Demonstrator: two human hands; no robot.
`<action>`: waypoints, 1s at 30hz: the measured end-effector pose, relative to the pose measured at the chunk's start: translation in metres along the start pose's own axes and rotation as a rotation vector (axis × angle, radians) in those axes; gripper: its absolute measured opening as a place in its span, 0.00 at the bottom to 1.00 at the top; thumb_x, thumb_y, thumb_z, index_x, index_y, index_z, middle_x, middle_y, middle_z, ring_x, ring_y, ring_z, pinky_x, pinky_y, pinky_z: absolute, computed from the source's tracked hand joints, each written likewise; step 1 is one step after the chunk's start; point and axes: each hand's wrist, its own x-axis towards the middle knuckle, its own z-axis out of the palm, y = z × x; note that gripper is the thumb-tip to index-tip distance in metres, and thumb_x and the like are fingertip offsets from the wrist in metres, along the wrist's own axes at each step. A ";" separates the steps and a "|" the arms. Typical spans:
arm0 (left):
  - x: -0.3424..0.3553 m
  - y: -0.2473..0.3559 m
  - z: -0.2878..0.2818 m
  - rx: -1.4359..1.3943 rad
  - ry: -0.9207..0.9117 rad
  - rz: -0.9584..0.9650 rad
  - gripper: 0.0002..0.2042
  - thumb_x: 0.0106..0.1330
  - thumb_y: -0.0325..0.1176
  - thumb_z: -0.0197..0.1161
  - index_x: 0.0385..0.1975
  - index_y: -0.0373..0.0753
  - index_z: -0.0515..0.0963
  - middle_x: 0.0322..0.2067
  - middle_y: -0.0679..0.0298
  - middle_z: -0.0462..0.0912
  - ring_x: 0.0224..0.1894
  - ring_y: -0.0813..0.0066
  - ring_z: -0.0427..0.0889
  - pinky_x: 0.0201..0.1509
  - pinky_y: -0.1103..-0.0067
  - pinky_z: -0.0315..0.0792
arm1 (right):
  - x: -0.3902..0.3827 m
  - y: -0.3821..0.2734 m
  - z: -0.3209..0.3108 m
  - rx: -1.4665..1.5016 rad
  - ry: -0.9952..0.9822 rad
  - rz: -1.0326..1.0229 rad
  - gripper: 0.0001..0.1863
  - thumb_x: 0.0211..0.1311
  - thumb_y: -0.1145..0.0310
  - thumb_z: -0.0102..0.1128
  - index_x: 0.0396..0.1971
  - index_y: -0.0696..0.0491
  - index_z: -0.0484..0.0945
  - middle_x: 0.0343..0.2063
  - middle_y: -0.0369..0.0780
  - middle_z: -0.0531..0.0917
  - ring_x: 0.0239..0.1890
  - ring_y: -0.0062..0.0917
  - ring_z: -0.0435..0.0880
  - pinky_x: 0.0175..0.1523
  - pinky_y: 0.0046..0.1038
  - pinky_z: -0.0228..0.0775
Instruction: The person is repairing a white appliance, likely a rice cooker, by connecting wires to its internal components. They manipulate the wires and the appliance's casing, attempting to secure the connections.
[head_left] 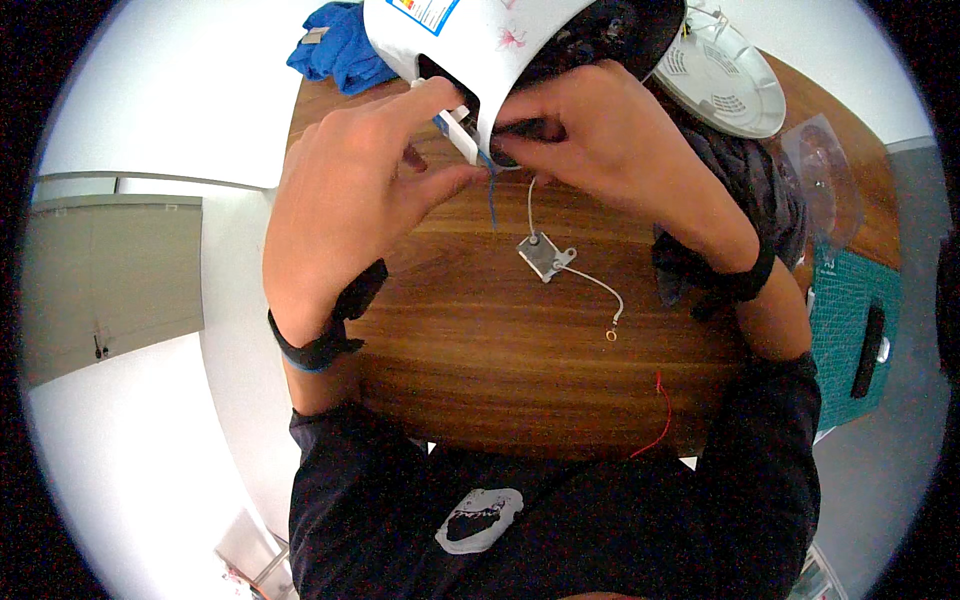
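A white appliance housing (500,40) with a pink flower print and a dark opening lies at the top of the view. My left hand (360,175) is closed on a small white plastic piece (457,135) at the housing's lower opening, beside a blue wire (491,200). My right hand (610,150) has its fingers curled at the housing's edge, gripping something dark that I cannot make out. Just below my hands lies a small metal component (539,257) with white wires, one ending in a ring terminal (611,335).
A blue cloth (340,55) sits left of the housing. At the right are a white round cover (730,85), a dark cloth (680,270), clear plastic (820,180) and a green cutting mat (840,340). A red wire (666,405) lies near the wooden table's (450,350) front edge.
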 end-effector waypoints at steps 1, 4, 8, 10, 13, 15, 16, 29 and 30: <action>0.000 0.001 0.000 0.020 -0.012 -0.018 0.25 0.56 0.39 0.82 0.54 0.46 0.83 0.35 0.55 0.90 0.33 0.59 0.91 0.36 0.67 0.81 | 0.000 0.000 0.000 0.001 0.004 -0.010 0.10 0.59 0.61 0.66 0.35 0.50 0.89 0.29 0.49 0.87 0.34 0.49 0.88 0.42 0.46 0.83; 0.000 0.003 0.002 0.050 -0.007 -0.028 0.27 0.55 0.40 0.83 0.56 0.46 0.83 0.35 0.55 0.91 0.34 0.58 0.92 0.37 0.68 0.82 | -0.001 0.000 0.003 0.013 0.040 -0.020 0.10 0.59 0.62 0.66 0.34 0.52 0.88 0.29 0.50 0.87 0.34 0.50 0.88 0.42 0.47 0.82; 0.000 0.006 0.001 0.045 0.022 -0.009 0.23 0.56 0.37 0.81 0.53 0.46 0.82 0.33 0.56 0.89 0.32 0.58 0.89 0.33 0.65 0.78 | -0.001 0.000 0.005 0.005 0.087 -0.034 0.10 0.59 0.62 0.66 0.35 0.52 0.88 0.28 0.51 0.87 0.34 0.50 0.88 0.43 0.47 0.83; 0.000 0.008 0.002 0.037 0.033 -0.010 0.24 0.56 0.37 0.81 0.53 0.46 0.82 0.34 0.56 0.89 0.31 0.58 0.89 0.33 0.65 0.78 | -0.001 0.001 0.006 0.008 0.100 -0.023 0.10 0.58 0.62 0.66 0.35 0.52 0.89 0.28 0.51 0.87 0.34 0.50 0.88 0.43 0.47 0.83; 0.000 0.010 0.002 0.051 0.047 -0.020 0.24 0.56 0.36 0.81 0.53 0.47 0.82 0.35 0.57 0.89 0.31 0.59 0.89 0.33 0.66 0.78 | -0.002 -0.001 0.003 0.020 0.070 -0.002 0.10 0.64 0.66 0.66 0.39 0.56 0.89 0.26 0.49 0.88 0.28 0.37 0.91 0.37 0.36 0.83; 0.000 0.012 0.002 0.062 0.055 -0.029 0.24 0.55 0.35 0.81 0.54 0.47 0.82 0.35 0.57 0.89 0.31 0.59 0.89 0.33 0.66 0.78 | -0.002 -0.003 0.001 0.023 0.053 0.008 0.10 0.67 0.68 0.66 0.40 0.58 0.89 0.24 0.47 0.89 0.25 0.30 0.92 0.34 0.30 0.83; 0.000 0.013 0.002 0.065 0.059 -0.032 0.25 0.55 0.35 0.81 0.53 0.47 0.82 0.34 0.57 0.89 0.31 0.59 0.89 0.33 0.67 0.78 | -0.002 -0.003 0.000 0.022 0.054 0.010 0.10 0.67 0.69 0.66 0.40 0.58 0.89 0.24 0.47 0.88 0.25 0.30 0.92 0.34 0.30 0.82; 0.002 0.010 0.006 0.029 0.098 -0.012 0.23 0.55 0.37 0.82 0.52 0.50 0.83 0.33 0.59 0.89 0.29 0.63 0.89 0.32 0.69 0.77 | 0.005 0.008 -0.005 0.095 -0.009 -0.058 0.10 0.71 0.71 0.61 0.34 0.60 0.87 0.22 0.44 0.88 0.25 0.26 0.92 0.34 0.28 0.82; 0.002 0.010 0.006 0.020 0.102 -0.021 0.23 0.55 0.37 0.82 0.51 0.50 0.84 0.33 0.59 0.89 0.29 0.63 0.89 0.32 0.69 0.77 | 0.005 0.008 -0.005 0.105 -0.006 -0.042 0.10 0.71 0.71 0.61 0.34 0.60 0.87 0.22 0.44 0.88 0.25 0.26 0.92 0.34 0.28 0.82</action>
